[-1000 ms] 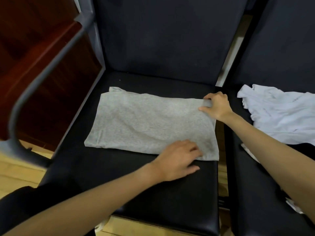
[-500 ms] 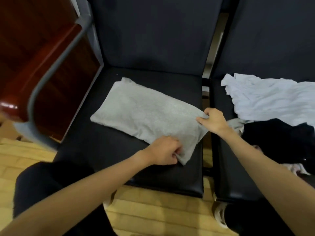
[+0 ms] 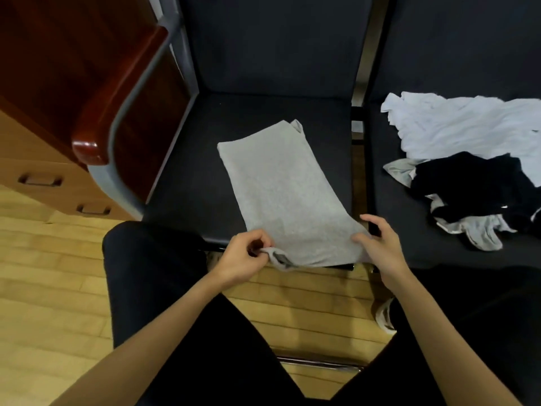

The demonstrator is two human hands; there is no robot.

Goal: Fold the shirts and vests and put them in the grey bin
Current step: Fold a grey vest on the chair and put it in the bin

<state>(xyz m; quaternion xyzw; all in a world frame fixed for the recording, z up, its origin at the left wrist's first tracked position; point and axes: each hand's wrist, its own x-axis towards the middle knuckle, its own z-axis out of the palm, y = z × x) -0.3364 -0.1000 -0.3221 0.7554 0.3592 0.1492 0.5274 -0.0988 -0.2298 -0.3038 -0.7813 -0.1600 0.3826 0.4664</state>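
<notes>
My left hand [image 3: 243, 256] pinches the near corner of the folded grey shirt [image 3: 281, 197] and my right hand [image 3: 377, 244] rests spread on its other corner — it lies on the black chair seat [image 3: 190, 183], beyond which white and black clothes [image 3: 468, 159] are heaped on the neighbouring seat.

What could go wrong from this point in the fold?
The grey shirt overhangs the seat's front edge; only the left hand pinches a corner, and the right hand looks loose, so it could slide to the floor. Lifting by one corner may undo the fold. No grey bin is in view.
</notes>
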